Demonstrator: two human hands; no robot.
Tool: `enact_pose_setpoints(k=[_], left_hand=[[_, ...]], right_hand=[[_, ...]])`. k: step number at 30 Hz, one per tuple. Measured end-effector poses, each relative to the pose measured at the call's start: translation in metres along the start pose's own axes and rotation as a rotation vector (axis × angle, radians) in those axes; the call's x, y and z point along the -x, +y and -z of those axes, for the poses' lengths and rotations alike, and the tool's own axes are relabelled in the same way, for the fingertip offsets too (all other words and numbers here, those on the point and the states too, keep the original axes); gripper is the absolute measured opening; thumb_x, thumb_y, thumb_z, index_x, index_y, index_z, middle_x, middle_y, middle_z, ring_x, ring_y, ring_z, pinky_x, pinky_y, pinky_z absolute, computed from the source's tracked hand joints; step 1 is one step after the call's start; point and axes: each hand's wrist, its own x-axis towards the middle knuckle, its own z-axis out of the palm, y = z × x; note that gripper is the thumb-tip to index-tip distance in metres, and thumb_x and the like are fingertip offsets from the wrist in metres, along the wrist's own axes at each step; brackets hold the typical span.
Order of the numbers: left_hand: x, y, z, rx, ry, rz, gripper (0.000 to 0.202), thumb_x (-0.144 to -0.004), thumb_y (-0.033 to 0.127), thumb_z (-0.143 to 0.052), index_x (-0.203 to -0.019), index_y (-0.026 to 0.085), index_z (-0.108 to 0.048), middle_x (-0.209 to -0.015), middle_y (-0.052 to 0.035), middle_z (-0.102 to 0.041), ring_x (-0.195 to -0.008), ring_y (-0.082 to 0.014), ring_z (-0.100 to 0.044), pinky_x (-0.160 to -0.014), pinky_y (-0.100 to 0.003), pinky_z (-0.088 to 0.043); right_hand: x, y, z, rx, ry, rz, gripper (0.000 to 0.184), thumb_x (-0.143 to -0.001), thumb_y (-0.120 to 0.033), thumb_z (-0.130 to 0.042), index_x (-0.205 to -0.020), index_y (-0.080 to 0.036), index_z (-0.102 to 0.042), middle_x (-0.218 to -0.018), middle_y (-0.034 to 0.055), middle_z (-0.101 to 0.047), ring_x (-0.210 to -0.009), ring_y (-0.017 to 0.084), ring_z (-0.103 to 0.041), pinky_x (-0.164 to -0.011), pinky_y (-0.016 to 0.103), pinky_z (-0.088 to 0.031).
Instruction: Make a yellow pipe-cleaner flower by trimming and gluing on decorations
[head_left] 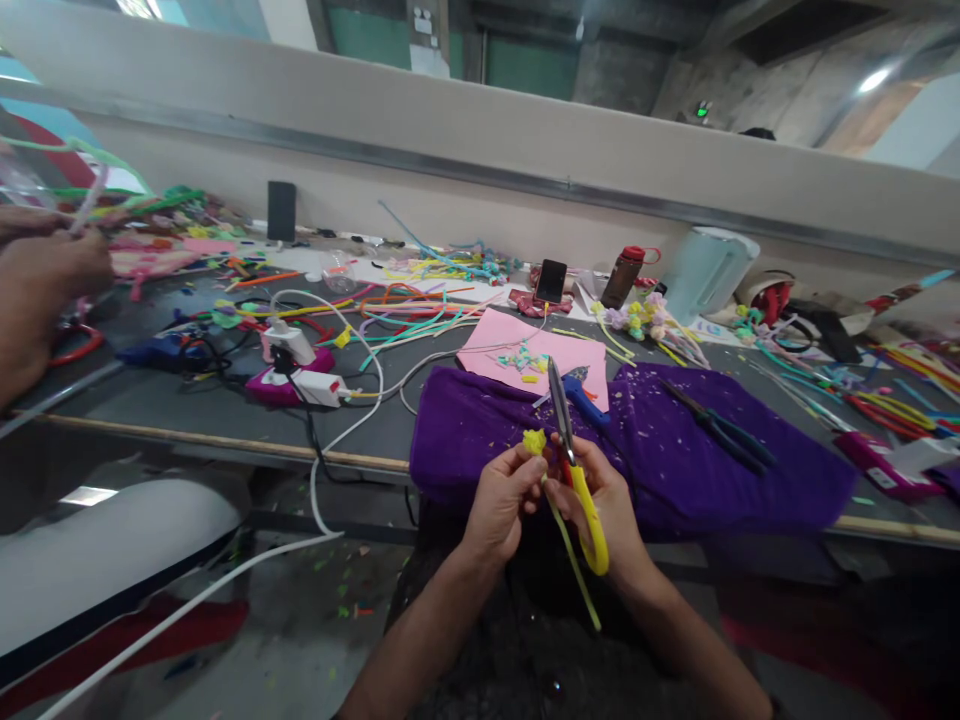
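— What is sitting at the fingertips?

— A yellow tuft (534, 441). The left hand (499, 505) is pinching it just under its fuzzy head, thumb and forefinger pressed together on it. Its thin stem (576, 575) is trailing down past both palms toward the lap.

— And the other hand?

— The right hand (609, 510) is gripping the scissors (564, 420), its fingers curled shut through the yellow handle loops. The blades are lying close together and pointing up and away from the knuckles, just beside the tuft on the thumb side.

— What is lying beyond the fingers?

— A purple cloth (675, 455) is draping over the table edge right behind both hands, and it is speckled with clippings. Farther out from the fingertips, a pink sheet (495, 350) is carrying small cut bits. A dark tool (720, 427) is resting on the cloth, well off to the outside of the right hand.

— And out past the left hand?

— A white power strip (319, 387) with cables is sitting well away from it. At the far edge another person's hand (45, 275) is working among coloured pipe cleaners (405, 305). Past the pink sheet a phone (551, 280) is standing upright, with a brown bottle (622, 277) near it.
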Motion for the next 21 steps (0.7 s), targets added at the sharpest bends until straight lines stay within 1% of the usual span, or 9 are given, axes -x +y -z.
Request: enact_pose_setpoints(k=[2, 5, 8, 13, 21], left_hand=[[-0.0004, -0.0013, -0.0010, -0.051, 0.022, -0.036, 0.020, -0.066, 0.030, -0.069, -0.071, 0.012, -0.060, -0.052, 0.0050, -0.048, -0.041, -0.0012, -0.037, -0.036, -0.012, -0.024], [-0.0012, -0.0031, -0.0009, -0.088, 0.057, -0.069, 0.022, -0.065, 0.032, -0.069, -0.072, 0.012, -0.062, -0.053, 0.0045, -0.048, -0.042, -0.0017, -0.038, -0.037, -0.013, -0.025], [-0.0017, -0.0041, 0.0005, -0.108, 0.071, -0.073, 0.022, -0.066, 0.033, -0.068, -0.071, 0.012, -0.063, -0.054, 0.0042, -0.048, -0.042, -0.0020, -0.038, -0.036, -0.014, -0.025], [-0.0020, -0.0040, 0.0025, -0.131, 0.078, -0.070, 0.021, -0.065, 0.032, -0.069, -0.072, 0.012, -0.064, -0.054, 0.0038, -0.048, -0.042, -0.0021, -0.038, -0.036, -0.013, -0.024], [-0.0024, -0.0029, 0.0032, -0.142, 0.085, -0.080, 0.020, -0.065, 0.031, -0.068, -0.069, 0.012, -0.064, -0.054, 0.0042, -0.046, -0.041, -0.0013, -0.036, -0.036, -0.013, -0.022]], right_hand=[[0.0006, 0.0006, -0.0013, 0.018, 0.006, 0.006, 0.048, -0.067, -0.016, -0.069, -0.110, -0.023, -0.050, -0.091, 0.0022, -0.061, -0.071, 0.014, -0.058, -0.063, 0.024, -0.048], [0.0009, 0.0016, -0.0036, 0.006, -0.003, 0.005, 0.047, -0.067, -0.017, -0.069, -0.110, -0.023, -0.050, -0.093, 0.0028, -0.062, -0.071, 0.015, -0.058, -0.063, 0.025, -0.049], [0.0017, 0.0034, -0.0046, -0.008, -0.008, -0.002, 0.047, -0.068, -0.018, -0.069, -0.111, -0.023, -0.050, -0.093, 0.0027, -0.063, -0.067, 0.014, -0.058, -0.061, 0.025, -0.049], [0.0034, 0.0035, -0.0049, -0.013, -0.004, 0.013, 0.047, -0.068, -0.018, -0.068, -0.111, -0.023, -0.049, -0.095, 0.0036, -0.063, -0.071, 0.016, -0.059, -0.063, 0.026, -0.049], [0.0040, -0.0014, -0.0076, -0.038, -0.005, 0.006, 0.045, -0.069, -0.013, -0.066, -0.110, -0.023, -0.050, -0.087, 0.0014, -0.063, -0.062, 0.011, -0.056, -0.056, 0.022, -0.046]])
